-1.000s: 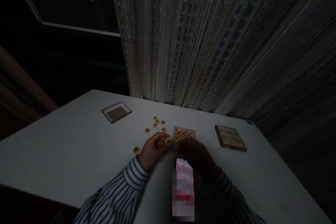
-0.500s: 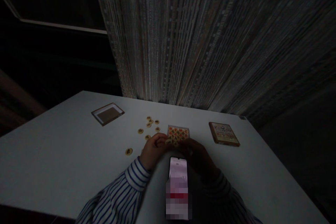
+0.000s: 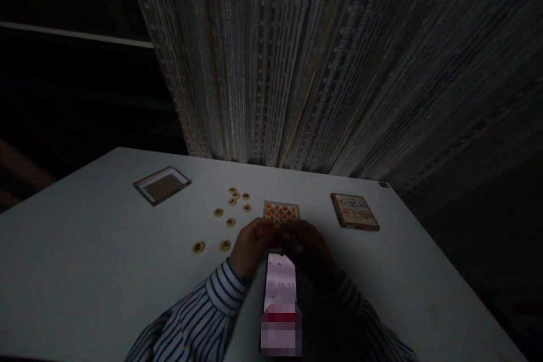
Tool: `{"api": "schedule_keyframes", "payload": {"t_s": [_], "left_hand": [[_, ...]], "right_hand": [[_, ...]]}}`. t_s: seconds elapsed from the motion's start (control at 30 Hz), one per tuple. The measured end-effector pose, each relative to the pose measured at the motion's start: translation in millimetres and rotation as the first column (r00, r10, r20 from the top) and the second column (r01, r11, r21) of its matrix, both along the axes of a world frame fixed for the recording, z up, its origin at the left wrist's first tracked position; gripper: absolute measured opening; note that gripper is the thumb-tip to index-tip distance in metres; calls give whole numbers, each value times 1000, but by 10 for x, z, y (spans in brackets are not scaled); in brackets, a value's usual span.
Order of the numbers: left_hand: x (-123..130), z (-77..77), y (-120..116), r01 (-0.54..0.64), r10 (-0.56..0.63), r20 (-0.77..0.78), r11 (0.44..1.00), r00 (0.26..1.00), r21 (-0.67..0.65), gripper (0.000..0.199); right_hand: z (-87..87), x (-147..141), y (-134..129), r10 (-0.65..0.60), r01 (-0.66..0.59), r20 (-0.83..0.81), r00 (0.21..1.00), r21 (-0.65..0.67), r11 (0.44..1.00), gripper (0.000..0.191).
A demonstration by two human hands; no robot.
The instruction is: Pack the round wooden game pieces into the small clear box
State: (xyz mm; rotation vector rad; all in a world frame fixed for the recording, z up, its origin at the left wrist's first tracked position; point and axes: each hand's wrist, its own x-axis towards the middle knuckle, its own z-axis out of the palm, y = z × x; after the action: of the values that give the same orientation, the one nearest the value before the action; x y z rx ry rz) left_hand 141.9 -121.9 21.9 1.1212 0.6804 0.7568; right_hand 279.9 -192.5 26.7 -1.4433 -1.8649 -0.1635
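A small box (image 3: pixel 281 204) holds rows of round Chinese chess pieces (image 3: pixel 280 216) with red characters. My left hand (image 3: pixel 253 244) reaches its near edge with fingers pinched together; a Chinese chess piece is at the fingertips, mostly hidden. My right hand (image 3: pixel 309 249), dark in shadow, curls over the near right side of the box. Its fingers are bent and closed, and whatever they hold is hidden. The fingertips of both hands nearly meet and cover the front of the box. Several loose pieces with dark characters (image 3: pixel 230 222) lie left of my left hand.
A phone (image 3: pixel 280 283) showing a timer lies between my forearms. At the left back is an open, shallow box part (image 3: pixel 162 185); on the right lies a flat box with a printed cover (image 3: pixel 355 211). A string curtain (image 3: pixel 263 68) hangs behind the white table (image 3: pixel 106 271).
My hands have drawn closer together over the near side of the box, covering the piece seen at my left fingertips. The whole view has shifted slightly, and a loose piece beside my left wrist now shows fully.
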Motion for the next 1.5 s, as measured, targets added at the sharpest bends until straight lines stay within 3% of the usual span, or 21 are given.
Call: {"api": "schedule_keyframes", "payload": {"t_s": [0.13, 0.33, 0.53, 0.8, 1.5], "left_hand": [[4, 15, -26, 49, -46, 53, 997, 998, -58, 42], [-30, -4, -44, 55, -53, 74, 998, 996, -15, 48], [-72, 54, -60, -31, 30, 7, 991, 1000, 132, 34], [-117, 1, -23, -118, 161, -90, 924, 983, 363, 25], [-143, 36, -5, -175, 191, -16, 929, 982, 325, 27]], "right_hand": [[-33, 20, 12, -47, 44, 97, 994, 36, 998, 19], [-33, 39, 8, -67, 57, 127, 990, 87, 995, 16], [1, 18, 8, -68, 49, 92, 993, 191, 980, 13], [-4, 6, -5, -46, 34, 54, 998, 195, 980, 15], [-9, 14, -23, -9, 3, 24, 1000, 218, 976, 20]]}}
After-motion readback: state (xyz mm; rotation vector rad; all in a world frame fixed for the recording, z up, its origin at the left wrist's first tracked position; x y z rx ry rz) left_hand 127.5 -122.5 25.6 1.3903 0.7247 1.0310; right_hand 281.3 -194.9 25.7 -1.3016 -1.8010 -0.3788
